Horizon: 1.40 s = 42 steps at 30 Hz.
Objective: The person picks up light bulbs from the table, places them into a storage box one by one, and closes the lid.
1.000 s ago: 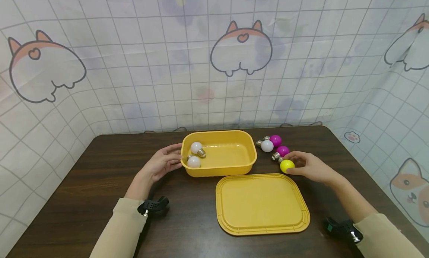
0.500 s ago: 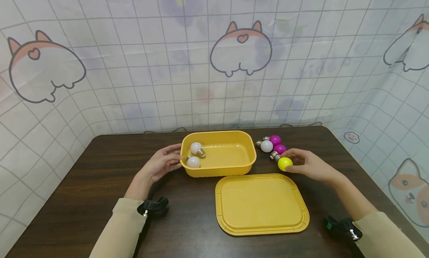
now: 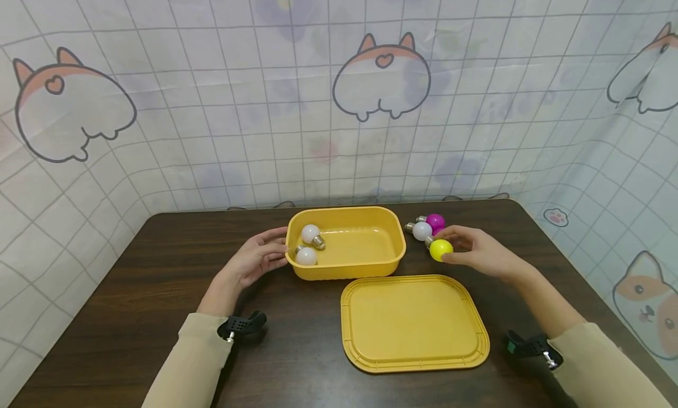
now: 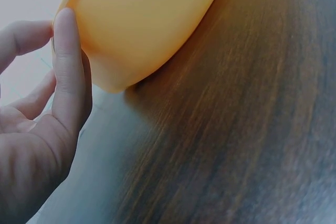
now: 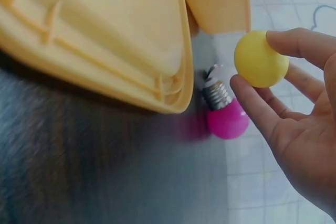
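Observation:
My right hand (image 3: 483, 254) pinches a yellow light bulb (image 3: 441, 251) by its round globe, between the thumb and fingers, above the table. In the right wrist view, a magenta light bulb (image 5: 228, 121) lies beyond it, screw base toward the lid. My left hand (image 3: 258, 259) touches the left end of a yellow plastic box (image 3: 346, 272), its fingers fairly straight against the outer wall in the left wrist view. Inside the box lie two white bulbs, one (image 3: 309, 233) behind the other (image 3: 306, 256).
A yellow lid (image 3: 415, 324) lies flat in front of the box. Right of the box are a white bulb (image 3: 422, 231) and a magenta bulb (image 3: 435, 221), with another magenta one partly hidden. The dark wooden table (image 3: 132, 302) meets a patterned cloth wall (image 3: 254, 149).
My right hand has moved left and slightly back with the yellow bulb, away from its earlier spot near the magenta one. The left hand and the box stay in place.

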Available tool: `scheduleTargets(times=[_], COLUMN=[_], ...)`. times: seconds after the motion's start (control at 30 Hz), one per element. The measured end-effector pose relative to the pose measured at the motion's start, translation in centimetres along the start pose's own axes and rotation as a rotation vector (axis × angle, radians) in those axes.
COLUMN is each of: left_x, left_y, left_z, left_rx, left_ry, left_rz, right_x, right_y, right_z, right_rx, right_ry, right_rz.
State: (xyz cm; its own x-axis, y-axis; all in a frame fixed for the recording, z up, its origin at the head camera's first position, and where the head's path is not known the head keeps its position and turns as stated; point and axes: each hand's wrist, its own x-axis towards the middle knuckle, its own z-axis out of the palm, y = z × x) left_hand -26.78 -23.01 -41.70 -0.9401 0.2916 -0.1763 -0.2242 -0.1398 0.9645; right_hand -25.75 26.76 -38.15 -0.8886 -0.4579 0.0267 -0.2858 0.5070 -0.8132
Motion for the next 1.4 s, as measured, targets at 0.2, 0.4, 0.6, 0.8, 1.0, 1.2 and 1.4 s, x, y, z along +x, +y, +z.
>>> scheduleTargets(times=[0.2, 0.4, 0.6, 0.8, 1.0, 1.2, 1.4], left_x=[0.1, 0.1, 0.1, 0.1, 0.2, 0.1, 0.1], left_y=[-0.1, -0.1, -0.1, 0.0, 0.0, -0.1, -0.3], left_z=[0.1, 0.0, 0.0, 0.0, -0.1, -0.1, -0.2], left_rx=[0.005, 0.000, -0.001, 0.008, 0.012, 0.010, 0.009], left_ry=[0.003, -0.007, -0.003, 0.002, -0.006, -0.006, -0.024], left_rz=[-0.001, 0.003, 0.003, 0.001, 0.009, 0.007, 0.020], right_x=[0.8, 1.4, 2.0, 2.6, 3.2, 3.6, 4.1], right_y=[-0.7, -1.1, -1.6, -2.3, -2.8, -2.9, -3.1], right_z=[0.0, 0.1, 0.2, 0.3, 0.4, 0.6, 0.8], right_rx=[-0.015, 0.017, 0.037, 0.050, 0.053, 0.048, 0.051], right_ry=[0.008, -0.002, -0.015, -0.023, -0.021, -0.029, -0.036], right_rz=[-0.013, -0.025, -0.055, -0.070, -0.083, -0.090, -0.111])
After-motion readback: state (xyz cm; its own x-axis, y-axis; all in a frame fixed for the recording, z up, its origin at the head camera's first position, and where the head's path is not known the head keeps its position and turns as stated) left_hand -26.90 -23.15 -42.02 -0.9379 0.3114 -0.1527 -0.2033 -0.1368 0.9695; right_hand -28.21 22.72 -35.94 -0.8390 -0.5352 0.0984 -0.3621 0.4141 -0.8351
